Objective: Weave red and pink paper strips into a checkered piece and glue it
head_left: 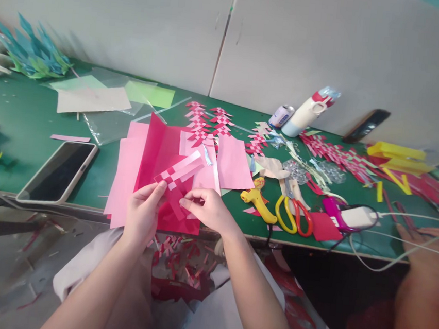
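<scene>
A partly woven piece of pink and red paper strips point(174, 179) is held between my hands, above the table's front edge. My left hand point(144, 211) pinches its left side between thumb and fingers. With fingertips together, my right hand point(210, 213) grips the lower right edge of the same strips. Beneath it lie a folded red sheet point(153, 150) and stacked pink sheets point(125, 176). Finished-looking woven pink and red chains point(198, 123) lie just beyond, with another pink sheet point(235, 163) in front of them.
A phone point(58, 172) lies left. To the right are a yellow glue gun point(260, 202), scissors point(298, 216), and a white charger point(358, 216) with cables. A bottle point(307, 113) and can point(281, 116) stand behind. Another person's hand point(429, 247) is at far right.
</scene>
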Demonstrator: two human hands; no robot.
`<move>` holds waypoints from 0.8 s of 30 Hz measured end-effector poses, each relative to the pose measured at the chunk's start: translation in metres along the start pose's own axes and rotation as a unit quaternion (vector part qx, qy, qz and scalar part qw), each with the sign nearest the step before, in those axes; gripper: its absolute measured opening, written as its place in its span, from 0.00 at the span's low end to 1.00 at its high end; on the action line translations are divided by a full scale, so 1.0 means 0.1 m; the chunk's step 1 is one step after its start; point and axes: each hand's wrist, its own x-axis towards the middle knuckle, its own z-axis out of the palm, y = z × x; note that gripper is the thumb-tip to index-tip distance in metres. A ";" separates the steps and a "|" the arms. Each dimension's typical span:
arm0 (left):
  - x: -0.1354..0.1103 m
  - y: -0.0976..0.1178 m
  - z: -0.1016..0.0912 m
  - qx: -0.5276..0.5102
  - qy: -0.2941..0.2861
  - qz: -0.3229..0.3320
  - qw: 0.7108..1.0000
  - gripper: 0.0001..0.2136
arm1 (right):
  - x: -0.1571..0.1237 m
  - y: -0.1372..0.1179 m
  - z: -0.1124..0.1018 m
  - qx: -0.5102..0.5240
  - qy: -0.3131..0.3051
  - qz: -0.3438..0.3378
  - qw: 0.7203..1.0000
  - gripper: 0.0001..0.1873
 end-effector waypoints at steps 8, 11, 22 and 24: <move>-0.01 0.00 0.00 0.010 0.017 -0.004 1.000 0.09 | -0.01 0.00 0.02 -0.001 -0.014 0.001 1.000 0.11; 0.01 0.00 0.00 0.018 0.032 -0.004 0.999 0.10 | -0.03 -0.01 -0.02 -0.034 -0.044 -0.001 0.998 0.15; 0.00 0.02 0.02 0.003 0.038 -0.015 0.999 0.11 | 0.07 0.13 -0.09 0.142 0.028 0.046 0.988 0.22; 0.00 0.01 0.02 0.009 0.038 -0.015 0.999 0.11 | 0.08 0.15 -0.04 0.152 0.026 0.053 0.987 0.21</move>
